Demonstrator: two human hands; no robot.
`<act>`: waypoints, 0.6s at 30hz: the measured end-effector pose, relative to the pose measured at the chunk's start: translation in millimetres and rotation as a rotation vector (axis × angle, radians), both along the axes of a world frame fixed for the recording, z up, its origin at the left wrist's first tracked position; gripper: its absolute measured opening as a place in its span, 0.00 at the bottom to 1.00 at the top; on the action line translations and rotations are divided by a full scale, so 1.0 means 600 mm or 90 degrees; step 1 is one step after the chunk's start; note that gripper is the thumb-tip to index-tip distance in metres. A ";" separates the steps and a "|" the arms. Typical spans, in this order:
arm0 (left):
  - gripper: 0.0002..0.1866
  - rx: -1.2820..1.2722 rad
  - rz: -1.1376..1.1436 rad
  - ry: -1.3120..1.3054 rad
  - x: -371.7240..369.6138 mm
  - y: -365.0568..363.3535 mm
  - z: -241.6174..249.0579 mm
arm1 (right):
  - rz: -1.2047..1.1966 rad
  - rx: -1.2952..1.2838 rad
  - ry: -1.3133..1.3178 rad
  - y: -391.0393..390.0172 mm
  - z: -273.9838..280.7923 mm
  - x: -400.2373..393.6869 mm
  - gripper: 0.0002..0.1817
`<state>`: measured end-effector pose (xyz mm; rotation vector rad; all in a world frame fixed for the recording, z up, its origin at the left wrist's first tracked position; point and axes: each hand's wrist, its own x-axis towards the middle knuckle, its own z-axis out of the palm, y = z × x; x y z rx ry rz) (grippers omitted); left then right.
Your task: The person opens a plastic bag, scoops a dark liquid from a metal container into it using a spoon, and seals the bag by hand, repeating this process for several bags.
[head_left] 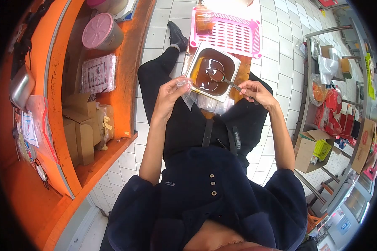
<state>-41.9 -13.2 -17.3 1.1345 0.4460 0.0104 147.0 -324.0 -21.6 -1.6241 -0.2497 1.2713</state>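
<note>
Left hand: pinching the mouth of a small clear plastic bag, grip clenched on its rim, right at the near-left edge of the container.
Right hand: wrapped round the handle end of a metal spoon, grip firmly on it, just off the container's right side.
Sauce container: white square tub, sits on the person's lap on top of what looks like a stack of more clear bags. Full of dark brown glossy sauce, spoon bowl resting in it.
Pink tray: slotted plastic, on the far side of the tub, touching or just behind it, can't tell which.
Surroundings: white tiled floor, orange shelves on the left with a pink-lidded tub and cardboard boxes.
What could go wrong, my guess: the tub is only balanced on knees, so a leg shift tips sauce onto the dark trousers or floor. The bag mouth is floppy and held one-handed, so a loaded spoon could easily miss or drip down the outside.
</note>
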 end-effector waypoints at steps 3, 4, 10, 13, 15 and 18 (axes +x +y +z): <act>0.21 -0.010 0.012 0.015 -0.005 -0.001 0.003 | -0.011 0.036 0.005 -0.005 0.001 -0.001 0.08; 0.21 0.051 0.042 0.003 -0.007 -0.003 0.005 | -0.020 0.042 0.008 -0.005 0.004 0.000 0.08; 0.24 0.399 0.082 -0.075 0.007 0.003 0.048 | -0.049 0.061 -0.018 -0.001 0.052 0.004 0.08; 0.25 0.303 0.052 -0.066 0.024 0.003 0.072 | -0.047 0.089 -0.042 0.003 0.083 0.009 0.08; 0.27 0.273 0.031 -0.074 0.044 0.001 0.066 | -0.055 0.108 -0.069 0.006 0.118 0.011 0.08; 0.29 0.222 0.065 -0.153 0.066 -0.004 0.049 | -0.056 0.098 -0.120 0.011 0.158 0.012 0.08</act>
